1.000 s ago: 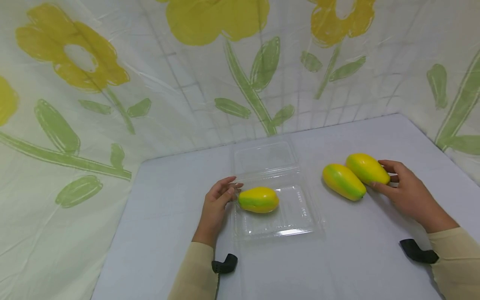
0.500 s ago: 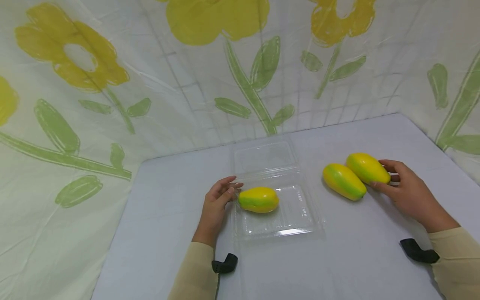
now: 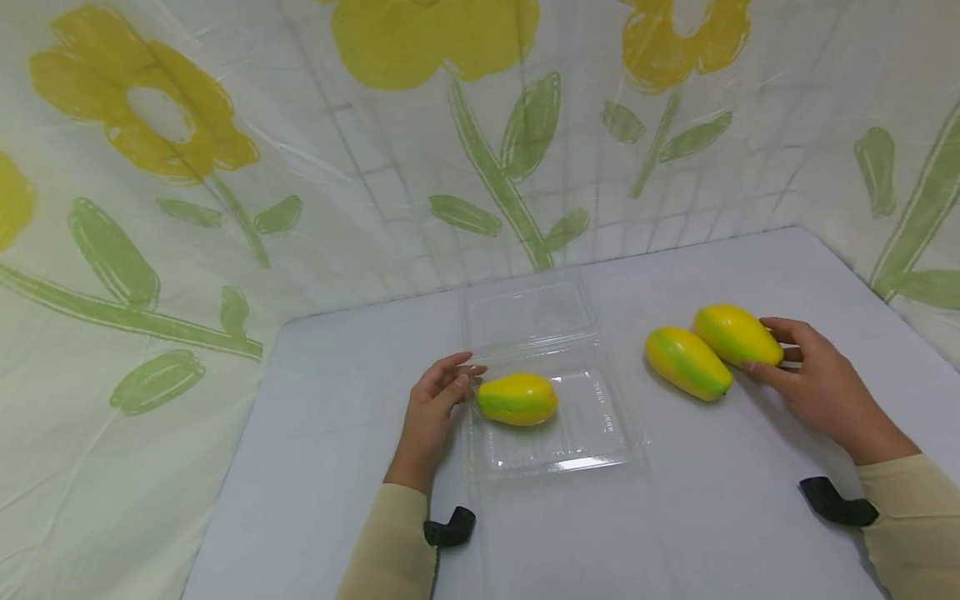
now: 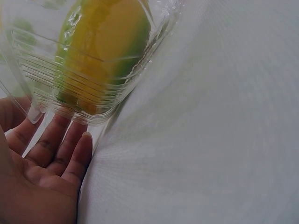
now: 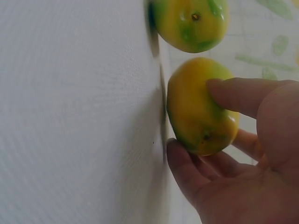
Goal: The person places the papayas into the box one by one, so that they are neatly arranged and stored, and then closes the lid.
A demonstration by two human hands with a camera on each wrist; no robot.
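A clear plastic clamshell container (image 3: 592,417) lies with its lid folded back on the table. One yellow-green papaya (image 3: 517,400) lies in the left half of its tray. My left hand (image 3: 435,408) holds the tray's left edge, thumb and fingers at the rim (image 4: 35,112). To the right of the container, my right hand (image 3: 813,383) grips a second papaya (image 3: 737,333), with the thumb on one side and fingers curled round the other and beneath. A third papaya (image 3: 688,363) rests on the table just left of the gripped one.
The table (image 3: 337,450) has a white cover. Its back edge meets a hanging sheet (image 3: 360,242) printed with yellow flowers and green leaves. The container's transparent lid (image 3: 528,312) lies flat toward that back edge.
My right hand and the papaya it grips have shifted very slightly up and to the right. The left hand, the container and the other papayas look unmoved.
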